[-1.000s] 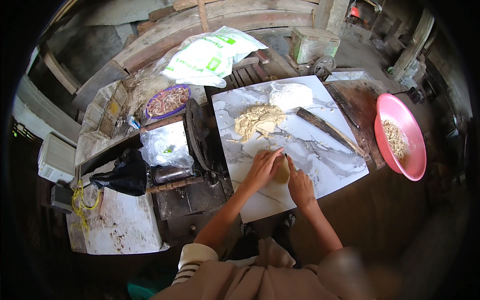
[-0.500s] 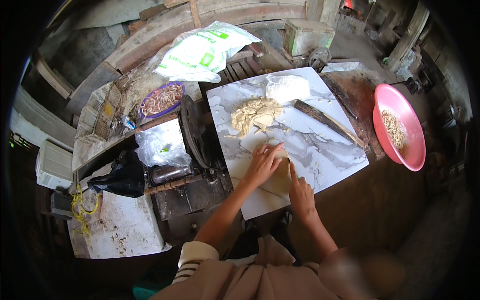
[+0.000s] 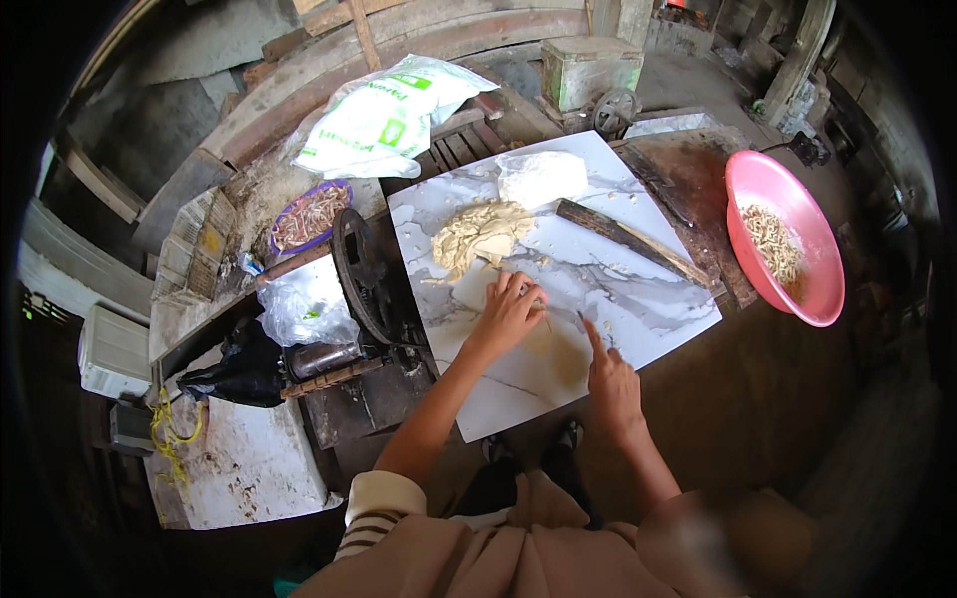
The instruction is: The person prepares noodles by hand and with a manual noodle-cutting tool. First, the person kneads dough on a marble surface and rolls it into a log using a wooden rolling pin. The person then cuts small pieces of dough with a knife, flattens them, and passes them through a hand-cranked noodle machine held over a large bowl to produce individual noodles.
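On a white marble-patterned board [image 3: 658,309] lies a pale flat sheet of dough [image 3: 553,357]. My left hand [image 3: 508,311] is over its far left part, fingers bent and drawn together; what they pinch, if anything, is hidden. My right hand [image 3: 614,387] is closed round a knife [image 3: 582,317], index finger stretched along it. Only a bit of dark blade shows beyond that fingertip, just right of the sheet. Farther back sits a heap of pale dough [image 3: 483,237], beside a clear bag of white powder [image 3: 541,177].
A dark wooden bar [image 3: 633,241] lies across the board's right side. Beyond that edge stands a pink basin [image 3: 833,267] with pale strips inside. To the left are a dark wheel [image 3: 361,277], a purple-rimmed basket [image 3: 311,216] and a black bag [image 3: 239,377]. A white sack [image 3: 384,118] lies behind.
My right hand has moved right with the knife, away from my left hand. The left fingers, earlier spread flat on the dough, are now bent and drawn in. The whole view has shifted slightly.
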{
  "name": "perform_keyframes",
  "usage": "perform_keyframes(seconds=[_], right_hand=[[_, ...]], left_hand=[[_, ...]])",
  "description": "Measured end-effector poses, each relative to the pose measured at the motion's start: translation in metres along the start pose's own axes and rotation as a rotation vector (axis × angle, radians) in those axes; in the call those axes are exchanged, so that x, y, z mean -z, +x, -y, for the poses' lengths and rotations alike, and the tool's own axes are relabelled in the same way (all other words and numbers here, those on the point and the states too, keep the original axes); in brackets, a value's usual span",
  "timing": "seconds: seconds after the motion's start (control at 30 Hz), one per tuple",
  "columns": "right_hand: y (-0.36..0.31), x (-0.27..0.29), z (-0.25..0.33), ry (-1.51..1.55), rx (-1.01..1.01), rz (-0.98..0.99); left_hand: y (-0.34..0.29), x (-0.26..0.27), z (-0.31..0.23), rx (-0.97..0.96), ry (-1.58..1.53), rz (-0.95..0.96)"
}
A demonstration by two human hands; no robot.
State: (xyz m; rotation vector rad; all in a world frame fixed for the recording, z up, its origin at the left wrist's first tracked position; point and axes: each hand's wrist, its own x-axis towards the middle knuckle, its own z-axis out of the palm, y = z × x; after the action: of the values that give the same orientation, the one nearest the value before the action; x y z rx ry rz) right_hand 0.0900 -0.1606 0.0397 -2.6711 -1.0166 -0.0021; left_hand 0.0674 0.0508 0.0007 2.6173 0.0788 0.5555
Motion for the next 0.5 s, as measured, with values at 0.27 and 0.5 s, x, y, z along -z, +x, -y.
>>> perform_keyframes(seconds=[0.27, 0.5], right_hand=[[0.065, -0.030, -0.033, 0.084, 0.035, -0.105], [0.086, -0.041, -0.040, 0.186, 0.000, -0.082]], left_hand=[[0.027, 0.009, 0.002, -0.063, 0.054, 0.151], [0.044, 0.019, 0.013, -0.049, -0.056, -0.140]])
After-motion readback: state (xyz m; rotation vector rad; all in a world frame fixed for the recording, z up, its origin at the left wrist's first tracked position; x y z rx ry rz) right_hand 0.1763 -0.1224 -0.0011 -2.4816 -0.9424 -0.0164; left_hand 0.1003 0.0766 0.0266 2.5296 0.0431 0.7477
